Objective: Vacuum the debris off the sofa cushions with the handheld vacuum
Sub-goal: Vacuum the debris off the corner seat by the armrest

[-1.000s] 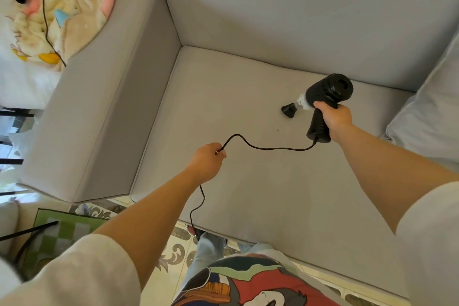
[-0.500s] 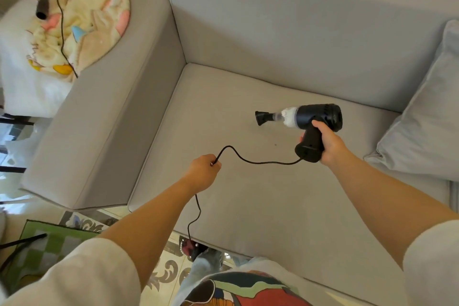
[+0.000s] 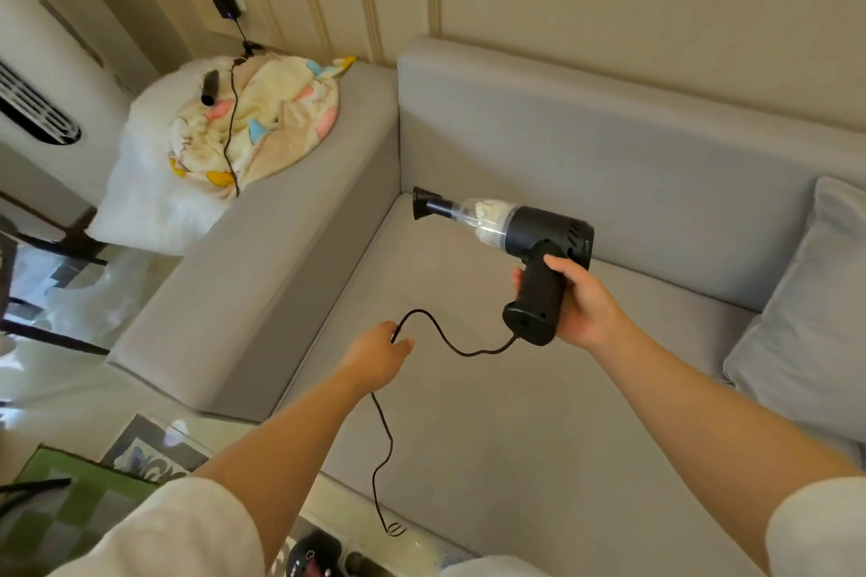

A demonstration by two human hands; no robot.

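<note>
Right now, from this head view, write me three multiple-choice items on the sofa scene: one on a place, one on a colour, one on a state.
1. Where does the vacuum nozzle point?
A. toward the corner where armrest meets backrest
B. at the pillow
C. at the floor

2. What colour is the vacuum's handle?
A. white
B. black
C. red

3. What is the left hand doing?
A. resting flat on the cushion
B. gripping the nozzle
C. holding the cord

Answers:
1 A, the nozzle sits by the back corner of the seat cushion.
2 B, the handle in the right hand is black.
3 C, its fingers curl around the cord.
</note>
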